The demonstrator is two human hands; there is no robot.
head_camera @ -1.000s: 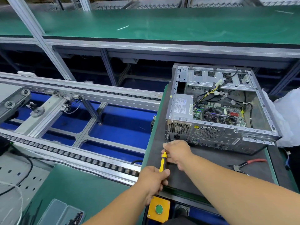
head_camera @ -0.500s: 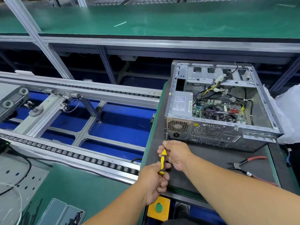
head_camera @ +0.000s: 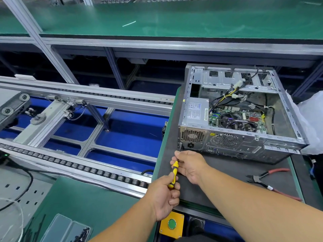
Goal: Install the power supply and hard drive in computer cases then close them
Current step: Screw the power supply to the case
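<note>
Yellow-handled screwdriver (head_camera: 173, 173) gripped in my left hand (head_camera: 164, 196), shaft pinched by my right hand (head_camera: 189, 165) to steady its tip on the near-left power supply (head_camera: 196, 112) screw (head_camera: 180, 144).

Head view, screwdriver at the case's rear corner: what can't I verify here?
- Tip of the screwdriver at the case corner: too small to tell whether it sits in a screw.
- Its shaft: mostly covered by the right hand; the left hand hides the handle's end.
- Power supply label: unreadable.
- Pliers handle: partly behind the right forearm.
- Hard drive: none identifiable.
</note>
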